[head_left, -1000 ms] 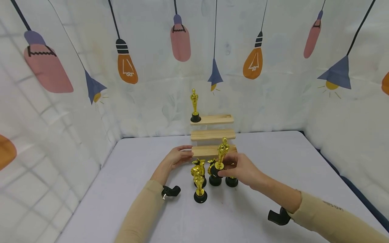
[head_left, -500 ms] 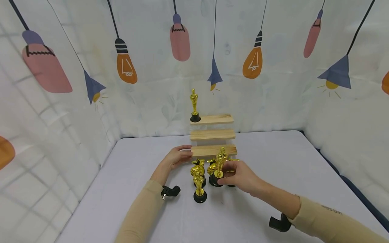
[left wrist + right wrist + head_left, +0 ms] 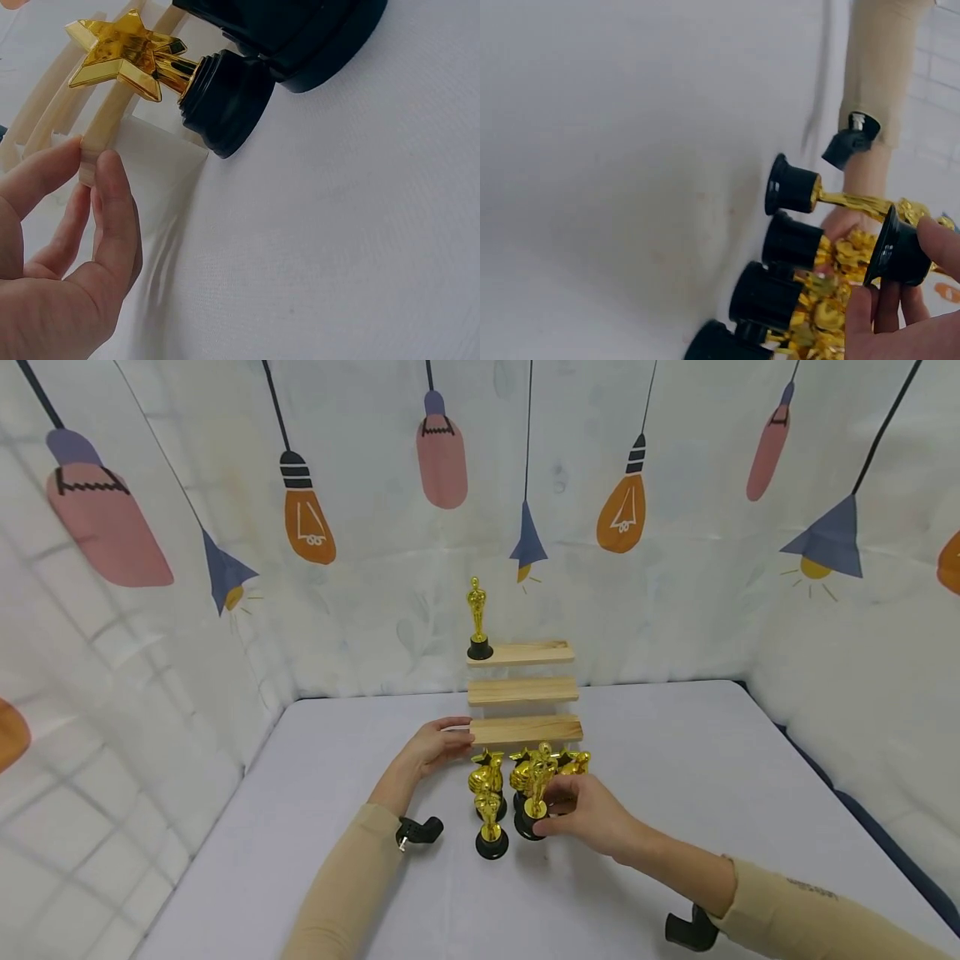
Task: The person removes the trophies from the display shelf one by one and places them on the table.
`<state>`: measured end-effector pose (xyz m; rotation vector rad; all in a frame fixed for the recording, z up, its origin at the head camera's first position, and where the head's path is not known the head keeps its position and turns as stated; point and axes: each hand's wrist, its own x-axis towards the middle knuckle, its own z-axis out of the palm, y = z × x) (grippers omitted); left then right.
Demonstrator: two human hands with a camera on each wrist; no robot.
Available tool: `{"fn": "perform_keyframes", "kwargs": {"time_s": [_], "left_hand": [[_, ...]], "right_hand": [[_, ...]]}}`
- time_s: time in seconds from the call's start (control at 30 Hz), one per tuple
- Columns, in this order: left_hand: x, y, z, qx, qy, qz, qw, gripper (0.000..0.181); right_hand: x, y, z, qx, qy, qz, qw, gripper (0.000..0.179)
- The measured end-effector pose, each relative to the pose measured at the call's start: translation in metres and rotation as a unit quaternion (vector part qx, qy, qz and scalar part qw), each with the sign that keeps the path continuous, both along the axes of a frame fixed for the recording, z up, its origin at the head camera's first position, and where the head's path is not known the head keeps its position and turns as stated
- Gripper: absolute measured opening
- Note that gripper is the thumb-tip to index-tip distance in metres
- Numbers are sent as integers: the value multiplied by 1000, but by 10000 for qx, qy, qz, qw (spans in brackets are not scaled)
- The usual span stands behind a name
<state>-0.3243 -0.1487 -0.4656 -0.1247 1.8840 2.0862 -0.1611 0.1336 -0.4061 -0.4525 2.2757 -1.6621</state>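
My right hand (image 3: 592,817) grips a gold figure trophy (image 3: 537,785) by its round black base, in front of a cluster of trophies. In the right wrist view, thumb and fingers hold that base (image 3: 900,251), tilted in this view, and the base hangs apart from the tablecloth. Fingers of my left hand (image 3: 431,752) pinch the left end of the lowest wooden shelf board (image 3: 525,729); the left wrist view shows thumb and fingertips on the board's end (image 3: 90,161). Another figure trophy (image 3: 491,827) stands left of the held one, and a gold star trophy (image 3: 127,49) is by the board.
Several trophies, among them a star-topped one (image 3: 487,772), crowd below the three-tier wooden stand. One figure trophy (image 3: 478,618) stands at the left end of the top board (image 3: 532,652). A white cloth (image 3: 337,893) covers the table, with patterned curtains behind.
My right hand has brought the held trophy down and nearer to me, from in front of the lowest board to beside the front figure trophy. My left hand stays at the board.
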Motion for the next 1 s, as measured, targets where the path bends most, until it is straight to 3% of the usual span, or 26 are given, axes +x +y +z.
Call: {"fn": "perform_keyframes", "kwargs": {"time_s": [0.2,0.4,0.57,1.0], "left_hand": [[0,-1,0,-13,-8,1,10000,53],[-2,-2,-2,68,-33,22,10000,52],[-2,-2,-3,87,-7,-31,10000,52],[-2,-1,-2,-25,4,15,10000,53]], "right_hand": [[3,-4,-14,64,-15,-56,10000,35],[8,-5,-28,-71,-469,-28,9989,39],[9,-6,-39,-106,-585,-117,9982,40],[3,-12,-52,86,-715,-363,9967,42]]}}
